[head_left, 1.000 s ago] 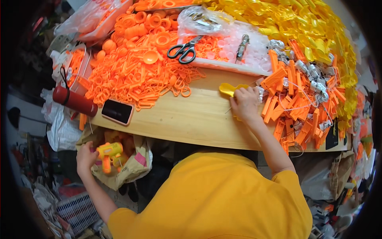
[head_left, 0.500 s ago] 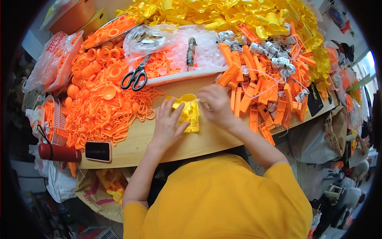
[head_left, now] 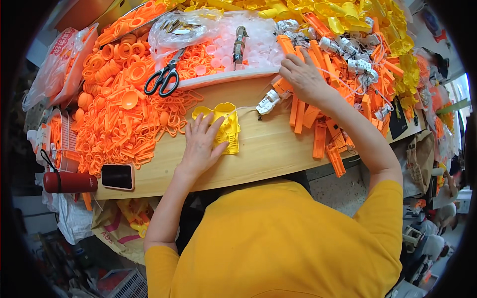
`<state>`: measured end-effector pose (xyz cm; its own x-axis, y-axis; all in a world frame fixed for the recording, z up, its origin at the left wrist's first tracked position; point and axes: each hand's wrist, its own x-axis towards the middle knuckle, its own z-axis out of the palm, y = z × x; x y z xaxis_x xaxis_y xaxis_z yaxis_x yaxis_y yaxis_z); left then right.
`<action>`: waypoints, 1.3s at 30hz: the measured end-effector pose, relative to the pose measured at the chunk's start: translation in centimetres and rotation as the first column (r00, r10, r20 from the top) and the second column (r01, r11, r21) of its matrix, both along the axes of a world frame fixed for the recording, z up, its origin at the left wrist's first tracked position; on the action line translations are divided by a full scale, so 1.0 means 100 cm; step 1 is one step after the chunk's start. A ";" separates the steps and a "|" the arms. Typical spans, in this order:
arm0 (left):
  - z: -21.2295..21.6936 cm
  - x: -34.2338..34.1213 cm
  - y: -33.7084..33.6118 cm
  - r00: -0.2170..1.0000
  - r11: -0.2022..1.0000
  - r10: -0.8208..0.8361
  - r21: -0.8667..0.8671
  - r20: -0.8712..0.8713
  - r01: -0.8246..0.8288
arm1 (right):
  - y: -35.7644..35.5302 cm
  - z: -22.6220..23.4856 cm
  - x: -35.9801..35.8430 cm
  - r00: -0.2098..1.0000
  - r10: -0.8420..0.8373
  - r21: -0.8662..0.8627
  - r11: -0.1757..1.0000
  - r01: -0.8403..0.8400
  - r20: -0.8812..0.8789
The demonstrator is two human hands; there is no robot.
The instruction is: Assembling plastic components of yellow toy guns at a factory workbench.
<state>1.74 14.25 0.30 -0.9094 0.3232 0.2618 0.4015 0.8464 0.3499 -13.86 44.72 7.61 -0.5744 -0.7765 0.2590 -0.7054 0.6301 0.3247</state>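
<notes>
Yellow shell (head_left: 230,132) right of scissors (head_left: 165,78), nearer the person; probably light, stiff, slick plastic; best taken by side rims. Left hand (head_left: 197,148) splayed over its left edge, unclenched. Right hand (head_left: 309,82), farther right of scissors, over orange parts (head_left: 319,140); grip can't be told.

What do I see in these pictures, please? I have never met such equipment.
No machine here: these are a person's bare hands. All pictures come from one fisheye camera worn on the head, so straight edges bend. The left hand is spread at the edge of a yellow plastic shell. The right hand is at the pile of orange parts; whether it holds one is unclear. Near the wooden table's left end are a phone and a red flask; scissors lie at the white tray.
</notes>
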 end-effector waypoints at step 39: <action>0.141 -0.041 0.020 0.517 0.549 -0.609 0.790 0.601 -0.273 | -0.050 -0.062 0.098 -0.152 0.917 -0.543 0.345 0.766 0.368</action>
<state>-2.39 16.24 14.36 -0.7709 0.5812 -0.2608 -0.3072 0.0194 0.9514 -4.05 39.76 1.45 -0.6689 -0.7432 0.0148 0.3868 -0.3650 -0.8468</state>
